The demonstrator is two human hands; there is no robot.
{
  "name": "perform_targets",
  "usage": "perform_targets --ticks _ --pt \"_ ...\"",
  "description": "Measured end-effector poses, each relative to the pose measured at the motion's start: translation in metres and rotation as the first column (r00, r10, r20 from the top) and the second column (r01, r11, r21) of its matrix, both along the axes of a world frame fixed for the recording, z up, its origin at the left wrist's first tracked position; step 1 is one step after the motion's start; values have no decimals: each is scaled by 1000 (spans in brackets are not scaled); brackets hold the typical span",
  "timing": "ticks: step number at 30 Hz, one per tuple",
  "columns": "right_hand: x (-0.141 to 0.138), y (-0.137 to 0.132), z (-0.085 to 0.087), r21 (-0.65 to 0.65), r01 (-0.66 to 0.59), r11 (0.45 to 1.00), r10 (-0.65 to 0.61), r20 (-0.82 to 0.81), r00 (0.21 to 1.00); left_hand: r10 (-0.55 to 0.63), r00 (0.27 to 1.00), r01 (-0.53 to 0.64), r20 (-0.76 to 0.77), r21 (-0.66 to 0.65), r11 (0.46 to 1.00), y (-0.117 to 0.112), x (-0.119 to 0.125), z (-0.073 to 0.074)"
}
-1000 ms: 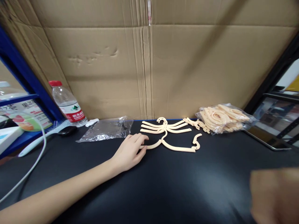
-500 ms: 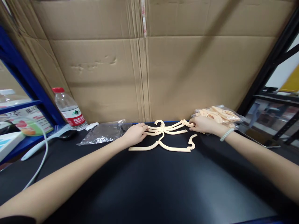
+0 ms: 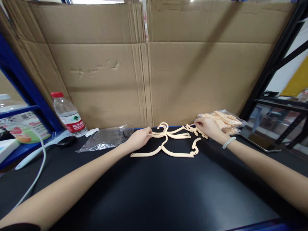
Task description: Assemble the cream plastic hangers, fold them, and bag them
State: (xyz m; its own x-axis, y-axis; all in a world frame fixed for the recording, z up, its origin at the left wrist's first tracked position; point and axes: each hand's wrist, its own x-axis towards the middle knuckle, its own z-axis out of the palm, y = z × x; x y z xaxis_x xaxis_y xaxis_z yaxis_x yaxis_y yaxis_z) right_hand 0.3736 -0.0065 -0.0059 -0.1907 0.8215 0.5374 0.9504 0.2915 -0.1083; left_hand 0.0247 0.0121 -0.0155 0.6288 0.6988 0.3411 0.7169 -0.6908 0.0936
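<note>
My left hand [image 3: 141, 138] is closed, its fingertips pinching the left end of a cream plastic hanger [image 3: 155, 134] in a small overlapping group. Nearer to me lies another cream hanger [image 3: 178, 154], flat on the black table, with a loose curved cream piece [image 3: 195, 147] by its right end. My right hand [image 3: 208, 127], a beaded bracelet on its wrist, is closed too. A thin cream plastic piece [image 3: 192, 124] shows at its fingertips, just above a heap of small cream pieces [image 3: 190, 129]. The palm side of both hands is hidden.
A clear bag [image 3: 228, 119] full of cream pieces lies behind my right hand. To the left are a flat clear bag [image 3: 103, 140], a red-capped bottle [image 3: 72, 117], a white-handled brush [image 3: 40, 150] and a white cable [image 3: 39, 173]. Cardboard [image 3: 108, 80] stands behind the table.
The view has tilted up slightly. My right fingers have drawn together and lifted a little from the small pieces, more of which now show. My left hand stays at the hangers, whose hooks have separated slightly.
</note>
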Motion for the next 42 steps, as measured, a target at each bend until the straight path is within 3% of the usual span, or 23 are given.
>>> perform_targets --ticks 5,7,11,14,17,20,24,30,37,42 --pt "-12 -13 16 241 24 970 28 -213 977 56 990 -57 128 4 998 -1 -2 8" --pt "-20 -20 20 273 16 962 105 -420 901 84 977 -88 197 9 996 -3 -4 11" --pt "-37 -37 18 154 -119 981 194 -826 529 112 933 -120 341 0 993 -18 -12 12" --pt "-47 -50 8 84 -237 968 153 -945 290 93 902 -90 421 -27 996 -40 -21 5" --pt "-55 -60 -4 36 -329 943 87 -986 141 91 849 -41 520 -107 993 -65 -29 -7" --pt "-62 -66 -10 -12 -412 911 34 -994 104 103 846 -32 524 -143 989 -82 -34 -17" --pt "-66 -71 -14 -50 -477 878 -9 -996 88 81 841 -19 534 -120 993 -86 -33 -20" --pt "-65 -78 -16 -30 -459 888 -65 -996 -60 93 853 -10 514 -162 987 -82 -30 -20" --pt "-66 -79 -21 -63 -492 868 -80 -997 -14 115 853 -18 509 -192 981 -81 -32 -22" --pt "-61 -79 -21 -101 -573 813 -95 -995 40 132 862 -42 489 -191 981 -82 -32 -22"
